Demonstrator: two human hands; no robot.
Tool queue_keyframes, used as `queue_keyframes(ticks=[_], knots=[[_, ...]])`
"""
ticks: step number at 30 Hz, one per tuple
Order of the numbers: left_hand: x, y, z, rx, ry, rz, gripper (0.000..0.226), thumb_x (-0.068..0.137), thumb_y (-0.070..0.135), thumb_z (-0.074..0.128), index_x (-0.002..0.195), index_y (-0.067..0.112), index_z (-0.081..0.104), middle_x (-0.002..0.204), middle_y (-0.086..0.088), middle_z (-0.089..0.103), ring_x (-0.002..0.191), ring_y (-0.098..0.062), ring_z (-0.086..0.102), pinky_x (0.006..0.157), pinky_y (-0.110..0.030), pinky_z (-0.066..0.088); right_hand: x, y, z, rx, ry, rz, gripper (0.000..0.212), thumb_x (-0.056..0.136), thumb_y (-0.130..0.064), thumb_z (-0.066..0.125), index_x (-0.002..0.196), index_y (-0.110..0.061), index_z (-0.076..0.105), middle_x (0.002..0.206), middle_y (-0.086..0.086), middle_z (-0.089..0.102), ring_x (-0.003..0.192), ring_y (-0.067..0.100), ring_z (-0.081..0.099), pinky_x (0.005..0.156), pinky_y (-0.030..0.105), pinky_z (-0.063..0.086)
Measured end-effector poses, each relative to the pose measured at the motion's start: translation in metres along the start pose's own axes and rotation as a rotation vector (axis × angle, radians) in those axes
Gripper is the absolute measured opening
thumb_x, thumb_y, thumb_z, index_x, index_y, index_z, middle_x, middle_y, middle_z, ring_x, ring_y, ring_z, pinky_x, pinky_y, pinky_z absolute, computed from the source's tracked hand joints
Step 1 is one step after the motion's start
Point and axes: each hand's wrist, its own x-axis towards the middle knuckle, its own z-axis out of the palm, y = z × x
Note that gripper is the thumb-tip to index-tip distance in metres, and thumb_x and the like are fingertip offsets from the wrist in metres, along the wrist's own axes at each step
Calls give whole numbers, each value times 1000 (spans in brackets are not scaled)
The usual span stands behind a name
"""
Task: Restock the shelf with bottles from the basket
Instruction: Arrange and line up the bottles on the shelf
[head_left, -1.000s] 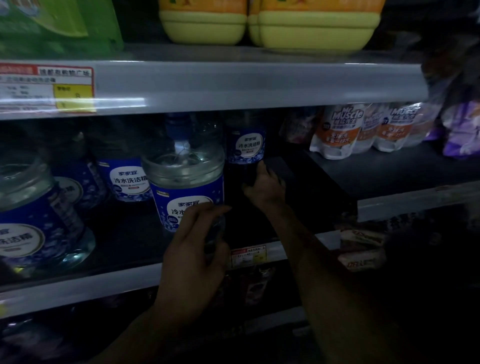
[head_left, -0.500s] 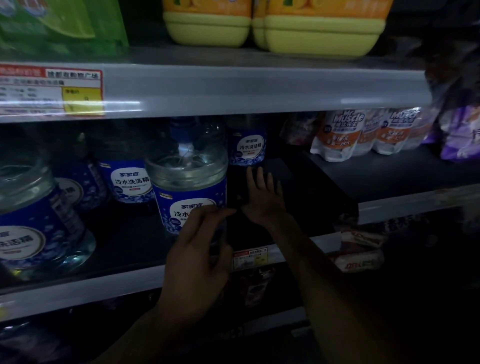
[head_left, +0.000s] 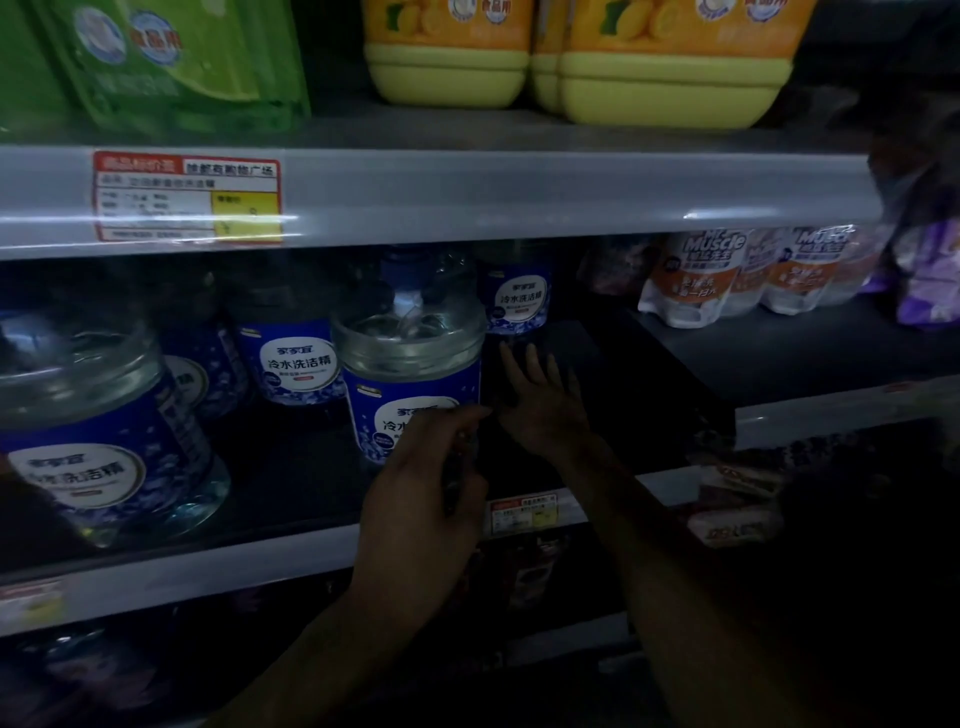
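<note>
A clear bottle with a blue label (head_left: 410, 364) stands on the dark middle shelf (head_left: 270, 561), near its front edge. My left hand (head_left: 421, 488) lies against the bottle's lower right front, its fingers stretched over the label. My right hand (head_left: 540, 400) is just right of that bottle, above the bare shelf floor, with fingers straight and spread and holding nothing. Behind it stands another blue-labelled bottle (head_left: 517, 301), apart from the fingertips. More of the same bottles stand at the left (head_left: 293, 364) and far left (head_left: 93, 431). No basket is in view.
White and orange refill pouches (head_left: 696, 275) and purple packs (head_left: 930, 280) fill the shelf's right part. The upper shelf rail (head_left: 467, 192) hangs low over the bottle tops and carries yellow jugs (head_left: 670, 83) and green packs (head_left: 171, 62). Dark goods lie below.
My right hand has drawn back from the rear bottle's base and its fingers have spread open. My left hand has stayed against the front bottle.
</note>
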Motion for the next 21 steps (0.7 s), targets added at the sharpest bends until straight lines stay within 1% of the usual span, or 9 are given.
queue_keyframes(ticks=[2,4,6,8,11,14,17,19,21], knots=[[-1,-1,-1,-11,0,-5,59,87,-7,65,136,26,60,127,13,60,121,8,52,96,-1,37,-2,-1,1,6,7,-6,77,99,-65,33,160,-38,-6,170,3,-11,155,33,-11,124,56,-1],[-1,-2,-4,1,3,-2,55,88,-2,64,136,25,60,128,14,60,120,8,53,97,-1,38,-1,-2,1,12,22,5,77,99,-67,32,160,-40,-6,169,3,-14,154,33,-15,123,57,-1],[-2,-4,-6,14,9,-2,50,89,9,58,137,25,60,128,16,60,117,8,53,97,-2,39,0,-3,2,38,35,35,79,98,-68,33,160,-40,-8,168,8,-18,154,34,-18,124,56,-1],[-2,-6,-8,31,2,1,49,90,14,56,137,24,60,129,16,60,118,4,54,97,-3,39,1,-5,2,71,34,84,84,95,-72,34,158,-41,-12,166,16,-21,153,36,-19,124,54,-1],[-3,-9,-9,52,-12,17,49,90,10,59,136,26,59,128,16,60,116,1,56,95,-1,38,3,-5,0,87,28,108,86,92,-76,35,156,-46,-14,166,19,-16,154,37,-14,124,53,-1],[-2,-11,-10,55,-14,16,49,90,13,56,137,28,58,128,15,61,116,0,56,95,-1,38,3,-5,-1,50,-2,61,78,93,-76,32,155,-52,-10,168,14,-14,154,35,-13,123,56,-4],[-3,-13,-12,61,-33,28,49,91,15,55,137,29,57,128,17,60,116,1,56,94,0,38,5,-6,0,25,-8,71,75,94,-75,31,154,-55,-9,168,10,-16,154,35,-15,123,56,-6],[-4,-15,-14,61,-39,40,49,91,14,56,137,30,56,128,19,59,116,1,56,94,-2,40,6,-7,1,24,-3,72,74,95,-75,30,154,-55,-10,168,11,-18,154,35,-17,122,56,-6],[-5,-16,-15,70,-34,47,48,91,14,56,136,30,56,128,20,58,117,1,56,94,-8,43,7,-7,1,21,-4,63,73,95,-74,30,154,-55,-10,167,12,-20,154,33,-19,122,57,-7]])
